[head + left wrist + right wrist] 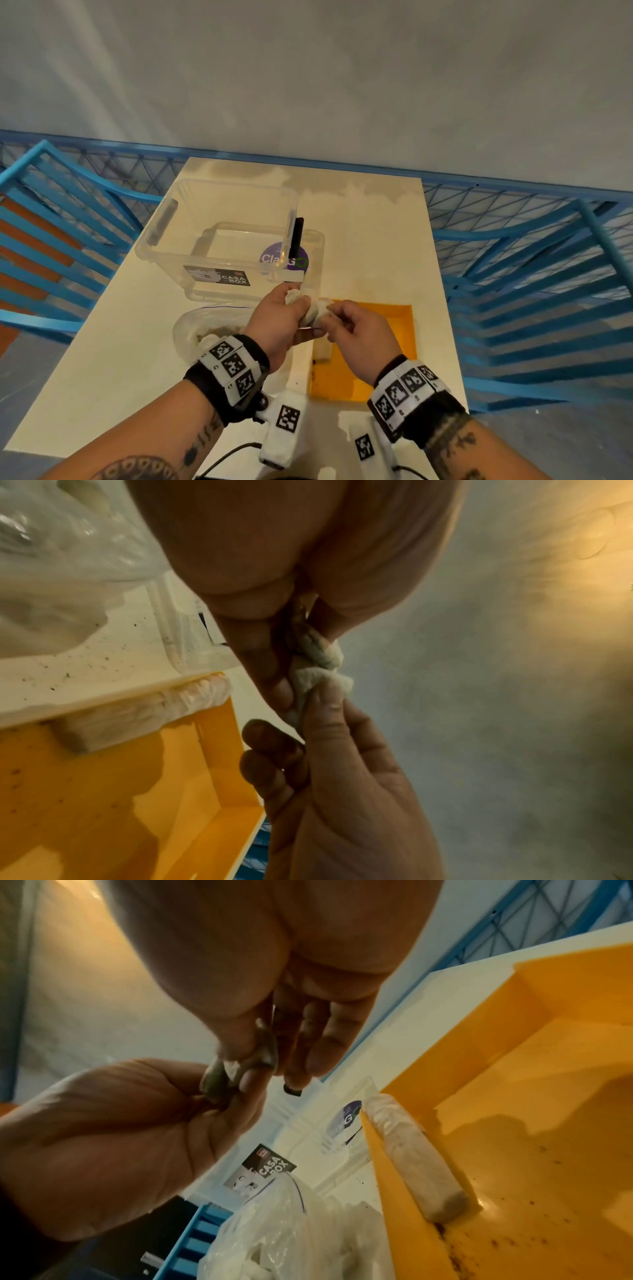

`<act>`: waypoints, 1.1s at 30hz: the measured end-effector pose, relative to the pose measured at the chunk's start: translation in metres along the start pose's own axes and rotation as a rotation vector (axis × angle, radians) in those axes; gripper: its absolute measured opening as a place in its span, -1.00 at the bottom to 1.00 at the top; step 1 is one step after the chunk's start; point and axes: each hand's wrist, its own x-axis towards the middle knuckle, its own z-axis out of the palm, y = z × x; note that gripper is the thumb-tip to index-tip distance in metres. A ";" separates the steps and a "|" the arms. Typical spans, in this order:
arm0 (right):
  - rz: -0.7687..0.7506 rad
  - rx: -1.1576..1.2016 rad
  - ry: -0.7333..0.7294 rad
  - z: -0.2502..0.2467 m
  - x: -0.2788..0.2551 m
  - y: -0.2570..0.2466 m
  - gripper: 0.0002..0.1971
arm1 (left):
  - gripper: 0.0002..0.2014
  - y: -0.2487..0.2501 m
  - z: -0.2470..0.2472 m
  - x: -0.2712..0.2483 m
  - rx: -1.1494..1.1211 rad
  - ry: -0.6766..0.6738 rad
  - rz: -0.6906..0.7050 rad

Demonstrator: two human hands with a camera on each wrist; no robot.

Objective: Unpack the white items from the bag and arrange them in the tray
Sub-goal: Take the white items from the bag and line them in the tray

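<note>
Both hands meet above the table's middle, over the yellow tray's [383, 329] far left corner. My left hand [291, 313] grips a crumpled white cloth item [313, 310], [322, 666]. My right hand [337, 317] pinches the same item from the right. One rolled white item [322, 349], [418, 1164], [137, 718] lies in the tray against its left wall. The clear plastic bag [202, 329], [291, 1231] with more white items lies on the table under my left wrist.
A clear plastic box [219, 240] with a black label stands at the table's far left, a black object [296, 236] upright at its right side. Blue metal chairs [61, 219] and mesh railing [513, 212] flank the cream table [376, 233]. Marked white blocks [286, 425] lie near the front edge.
</note>
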 end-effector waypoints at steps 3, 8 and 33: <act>0.066 0.133 0.057 -0.008 0.001 0.007 -0.92 | -0.78 0.003 0.002 0.004 -0.016 0.007 -0.012; 0.172 0.484 0.088 -0.017 -0.002 0.015 -0.93 | -0.77 0.008 0.003 0.005 -0.136 -0.037 -0.088; 0.133 -0.278 -0.196 -0.011 0.024 0.048 -0.87 | -0.81 -0.029 -0.016 0.012 0.531 0.098 -0.059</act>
